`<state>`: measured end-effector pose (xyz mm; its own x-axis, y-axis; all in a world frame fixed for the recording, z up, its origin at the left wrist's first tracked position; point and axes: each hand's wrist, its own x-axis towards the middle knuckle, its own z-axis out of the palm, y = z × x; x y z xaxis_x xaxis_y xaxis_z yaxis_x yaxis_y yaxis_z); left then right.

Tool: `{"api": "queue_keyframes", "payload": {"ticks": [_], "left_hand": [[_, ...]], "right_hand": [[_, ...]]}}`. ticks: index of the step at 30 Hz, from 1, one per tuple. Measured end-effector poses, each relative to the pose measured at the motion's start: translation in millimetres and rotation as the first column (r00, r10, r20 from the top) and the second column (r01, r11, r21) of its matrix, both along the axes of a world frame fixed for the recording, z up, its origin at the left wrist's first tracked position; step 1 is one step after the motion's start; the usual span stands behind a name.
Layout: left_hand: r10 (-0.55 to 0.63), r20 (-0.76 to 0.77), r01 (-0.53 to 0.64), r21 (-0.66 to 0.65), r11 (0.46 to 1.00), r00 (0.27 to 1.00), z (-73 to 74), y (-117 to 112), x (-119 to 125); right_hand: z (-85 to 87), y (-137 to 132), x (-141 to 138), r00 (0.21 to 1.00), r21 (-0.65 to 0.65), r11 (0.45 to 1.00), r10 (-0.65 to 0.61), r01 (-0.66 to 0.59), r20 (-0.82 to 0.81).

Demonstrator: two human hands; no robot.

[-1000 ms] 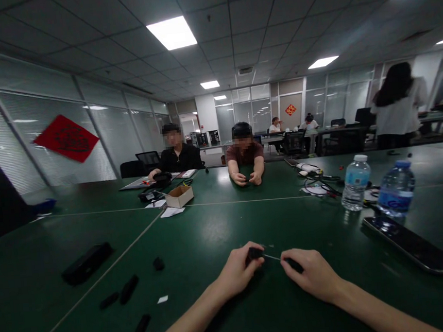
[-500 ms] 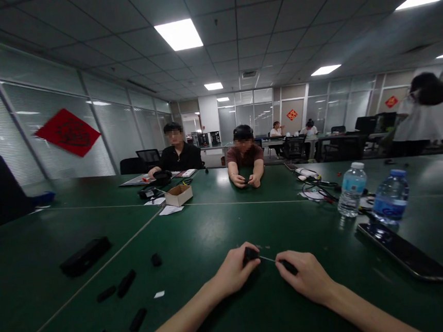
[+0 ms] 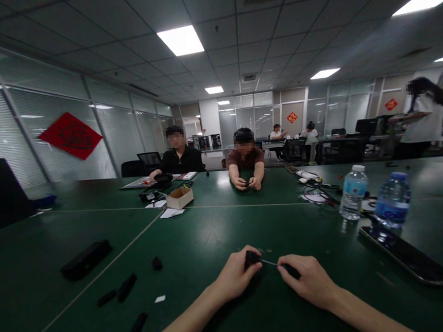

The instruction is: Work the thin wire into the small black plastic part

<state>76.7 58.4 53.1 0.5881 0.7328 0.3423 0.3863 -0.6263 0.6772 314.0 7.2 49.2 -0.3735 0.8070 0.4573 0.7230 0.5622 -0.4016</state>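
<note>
My left hand [image 3: 236, 274] is closed, with a small black block-shaped part [image 3: 252, 257] pinched between thumb and fingers. To its right, my right hand [image 3: 309, 280] grips the black handle of a screwdriver [image 3: 269, 262]. The thin metal shaft points left and its tip meets the black part; whether it sits in a screw is too small to tell. Both hands are low over the green table [image 3: 211, 229], and the fingers of my right hand hide much of the handle.
Left lie a long black case [image 3: 86, 259], several small black pieces [image 3: 127, 287] and a white scrap [image 3: 160, 299]. Right are two water bottles [image 3: 353, 193] [image 3: 393, 201] and a phone [image 3: 410, 256]. Ahead are a small open box [image 3: 180, 198], cables [image 3: 320, 186] and two seated people [image 3: 245, 158] [image 3: 180, 156].
The view has tilted slightly, so everything sits a little lower. My hands keep the same hold on the part and screwdriver. A standing person at the far right has turned.
</note>
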Motion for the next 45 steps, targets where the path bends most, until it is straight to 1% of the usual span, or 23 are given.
{"api": "queue_keyframes", "payload": {"ticks": [5,12,21,26,30,32,34,36,38,45], "left_hand": [[-0.02,0.01,0.021,-0.023,1.0,1.0,2.1,-1.0,-0.1],[-0.03,0.02,0.031,-0.074,0.997,0.999,2.5,-2.3,-0.1],[-0.025,0.025,0.027,-0.083,0.996,0.999,5.8,-4.1,0.5],[-0.021,0.022,0.023,-0.068,0.997,1.0,0.1,-0.5,0.9],[0.016,0.017,-0.016,-0.044,0.999,1.0,-6.7,5.5,1.7],[0.047,0.016,-0.046,-0.06,0.997,0.999,-8.3,7.4,2.6],[0.057,0.016,-0.055,-0.109,0.993,0.998,-8.6,8.3,3.4],[0.041,0.034,-0.036,-0.155,0.987,0.999,-8.3,8.9,4.0],[0.031,0.063,-0.019,-0.179,0.984,0.997,-8.0,9.4,4.2],[0.041,0.095,-0.021,-0.208,0.978,0.995,-8.1,9.3,4.7]], "right_hand": [[-0.2,0.0,0.3,1.0,0.009,1.0,-0.005,0.005,0.001],[1.9,-2.0,1.3,1.0,-0.031,0.999,0.015,-0.016,-0.017],[3.6,-2.5,1.0,1.0,-0.039,0.999,0.012,-0.012,-0.013],[4.9,-3.3,0.8,1.0,-0.015,1.0,0.01,-0.01,-0.016],[5.9,-6.6,-0.6,0.997,-0.023,0.997,0.074,-0.074,-0.019],[6.6,-7.6,-1.5,0.995,-0.022,0.995,0.095,-0.095,0.0],[7.1,-6.9,-2.1,0.998,-0.024,0.998,0.055,-0.055,-0.006],[7.0,-4.9,-2.0,1.0,-0.013,1.0,-0.016,0.016,-0.011],[6.2,-2.4,-1.4,0.998,-0.013,0.998,-0.057,0.057,0.002],[3.8,0.6,-0.8,0.996,-0.037,0.997,-0.063,0.065,0.061]]}}
